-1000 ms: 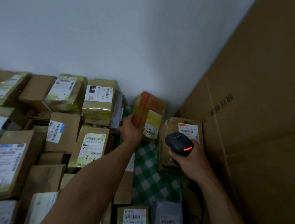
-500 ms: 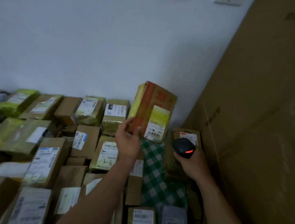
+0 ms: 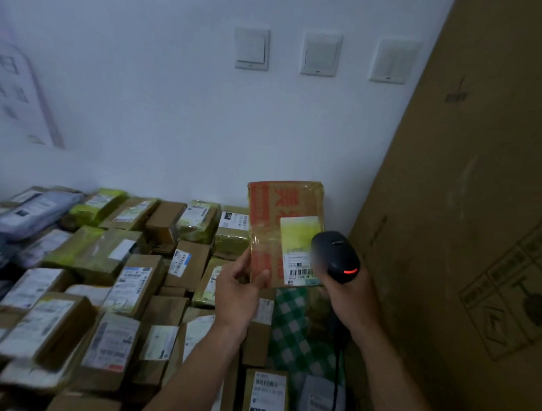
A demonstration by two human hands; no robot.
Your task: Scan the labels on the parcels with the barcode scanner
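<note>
The right of the view is filled by a tall brown corrugated cardboard carton [image 3: 476, 221], stood against a plain white wall [image 3: 173, 116]. Below the wall a wide heap of brown and yellow-taped parcels [image 3: 134, 279] is spread, white labels mostly turned upward. A green-and-white checked cloth [image 3: 295, 333] is seen between the heap and the carton.

Above the heap's far right corner, a brown cardboard parcel with red print [image 3: 278, 219], wrapped in clear tape, is held upright and clear of the pile. Its lower left corner is gripped by the left hand [image 3: 238, 292], the thumb pressed on the front face. A black handheld barcode scanner [image 3: 335, 255] (a red light glows on its rear) is gripped by the right hand [image 3: 350, 296] at the parcel's right edge, overlapping the pale shipping label [image 3: 296, 239].

The step in hand is judged to be the scan itself. For the next move, the scanner's window must be aimed squarely at the small barcode [image 3: 300, 272] low on the label, with a slight gap allowed. Whether a beam falls on it cannot be told.
</note>
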